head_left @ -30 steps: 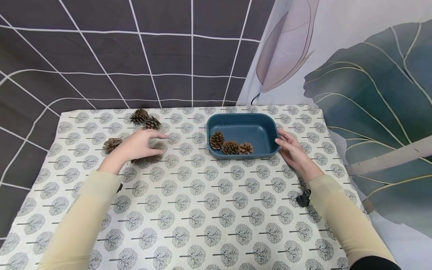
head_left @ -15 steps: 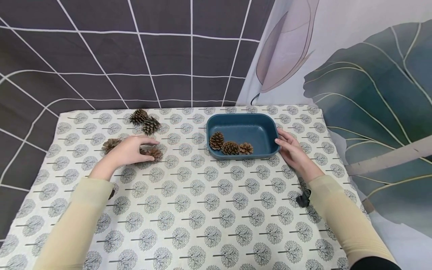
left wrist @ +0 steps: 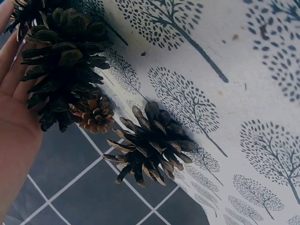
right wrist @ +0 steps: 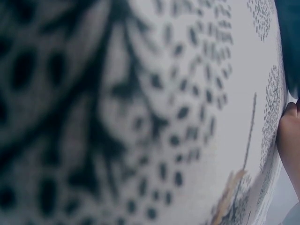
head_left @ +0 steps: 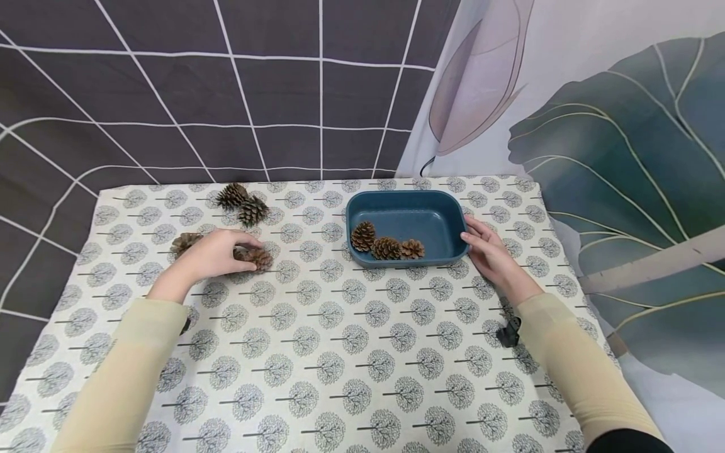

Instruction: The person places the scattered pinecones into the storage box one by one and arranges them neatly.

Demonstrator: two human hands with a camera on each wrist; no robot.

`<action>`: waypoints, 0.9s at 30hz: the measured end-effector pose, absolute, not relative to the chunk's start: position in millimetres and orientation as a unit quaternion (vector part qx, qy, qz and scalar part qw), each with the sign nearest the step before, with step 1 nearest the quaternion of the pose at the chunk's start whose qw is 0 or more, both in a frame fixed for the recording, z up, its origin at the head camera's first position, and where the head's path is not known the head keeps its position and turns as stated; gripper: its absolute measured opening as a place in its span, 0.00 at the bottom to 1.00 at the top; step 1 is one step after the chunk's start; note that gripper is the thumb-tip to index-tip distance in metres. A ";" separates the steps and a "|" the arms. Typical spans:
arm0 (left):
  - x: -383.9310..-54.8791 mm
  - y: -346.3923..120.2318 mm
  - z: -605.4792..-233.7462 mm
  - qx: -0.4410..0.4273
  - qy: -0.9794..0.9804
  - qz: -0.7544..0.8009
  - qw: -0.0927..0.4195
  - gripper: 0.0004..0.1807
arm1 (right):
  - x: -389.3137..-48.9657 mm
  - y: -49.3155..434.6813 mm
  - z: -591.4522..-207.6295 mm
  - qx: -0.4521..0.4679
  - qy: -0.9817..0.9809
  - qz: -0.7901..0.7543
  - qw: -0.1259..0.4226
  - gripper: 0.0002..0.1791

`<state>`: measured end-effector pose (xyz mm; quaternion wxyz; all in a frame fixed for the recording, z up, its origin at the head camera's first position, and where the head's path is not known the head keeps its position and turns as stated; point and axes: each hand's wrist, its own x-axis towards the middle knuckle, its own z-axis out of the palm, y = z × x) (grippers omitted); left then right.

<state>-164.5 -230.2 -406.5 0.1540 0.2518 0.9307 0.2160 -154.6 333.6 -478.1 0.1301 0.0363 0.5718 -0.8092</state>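
Observation:
My left hand reaches over a brown pine cone, with thumb and fingers curved round its two sides. In the left wrist view a large dark pine cone lies against the palm of this hand. A further pine cone rests beside the back of the hand, partly covered by it. My right hand holds the right end of a blue rectangular dish, thumb at the rim and fingers along the outer wall. Inside the dish, three pine cones sit at the front left.
Two pine cones lie near the back edge on the left. A tree-patterned cloth covers the table, with a dark grid-patterned curtain behind it. A small black object is by the right wrist.
My left hand has moved slightly left and down onto the pine cone, and its fingers have drawn in around it. The right hand and the dish have stayed in place.

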 end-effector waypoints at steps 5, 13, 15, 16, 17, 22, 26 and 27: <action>-164.9 -230.0 -407.3 0.250 0.932 0.213 0.151 0.24 | -154.6 334.4 -478.7 0.036 0.572 -0.809 0.131 0.41; -167.7 -225.4 -407.5 0.245 0.932 0.223 0.143 0.25 | -154.8 334.7 -479.9 0.024 0.562 -0.817 0.126 0.33; -168.9 -222.9 -407.1 0.245 0.933 0.225 0.139 0.25 | -155.0 334.5 -480.2 0.025 0.561 -0.818 0.127 0.32; -169.4 -221.5 -406.7 0.244 0.933 0.226 0.136 0.25 | -155.2 334.5 -480.3 0.025 0.560 -0.818 0.128 0.33; -170.1 -220.1 -406.3 0.242 0.934 0.227 0.133 0.26 | -155.6 334.2 -480.5 0.027 0.566 -0.814 0.127 0.33; -171.6 -211.4 -402.9 0.235 0.934 0.238 0.127 0.26 | -156.4 333.6 -481.0 0.026 0.565 -0.814 0.128 0.34; -173.4 -202.6 -403.0 0.237 0.930 0.255 0.117 0.27 | -156.6 333.8 -481.5 0.024 0.566 -0.814 0.128 0.36; -174.0 -200.1 -403.0 0.238 0.929 0.258 0.113 0.27 | -156.7 333.9 -481.6 0.023 0.566 -0.814 0.129 0.37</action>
